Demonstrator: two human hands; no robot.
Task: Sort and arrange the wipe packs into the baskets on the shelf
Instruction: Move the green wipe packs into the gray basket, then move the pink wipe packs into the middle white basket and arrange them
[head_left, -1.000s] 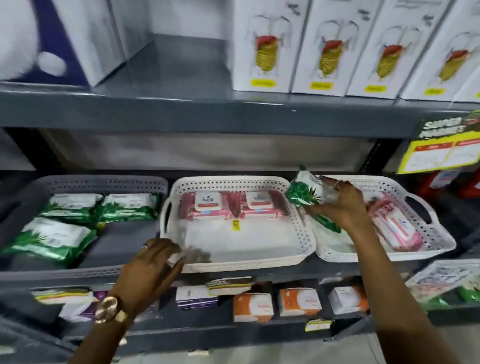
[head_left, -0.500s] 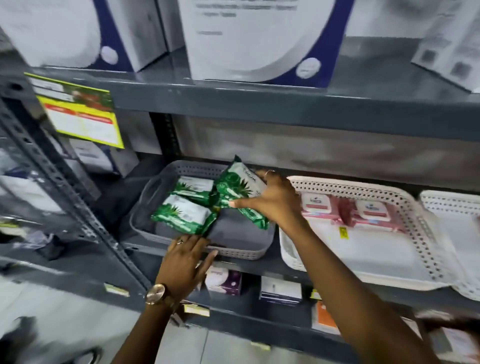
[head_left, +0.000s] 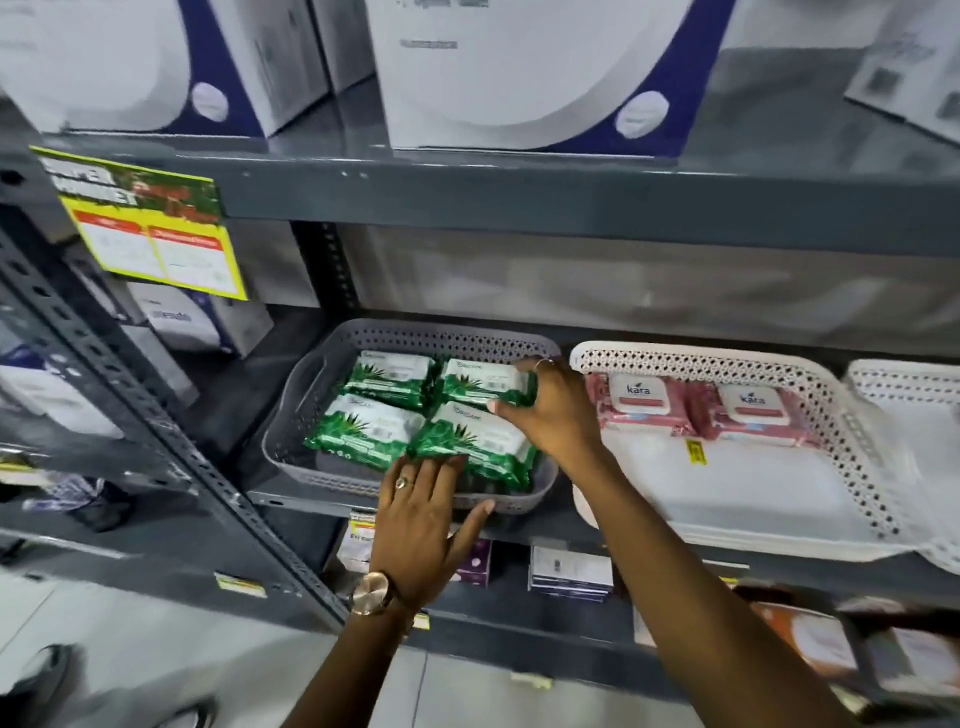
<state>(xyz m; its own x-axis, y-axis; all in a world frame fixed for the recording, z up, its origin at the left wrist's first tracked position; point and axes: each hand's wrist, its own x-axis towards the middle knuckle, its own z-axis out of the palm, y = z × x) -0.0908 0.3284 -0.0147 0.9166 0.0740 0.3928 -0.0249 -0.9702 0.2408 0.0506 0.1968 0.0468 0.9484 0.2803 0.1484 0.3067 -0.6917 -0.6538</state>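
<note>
The right hand lay on the two right-hand green packs, fingers curled over the rear one's edge; whether it gripped was unclear. The left hand rested open, fingers flat over the front rim of the grey basket, which held four green packs. Beside it, the white basket held two pink packs along its back wall.

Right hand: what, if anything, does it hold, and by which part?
The right hand grips the back-right green pack by its right end.
</note>
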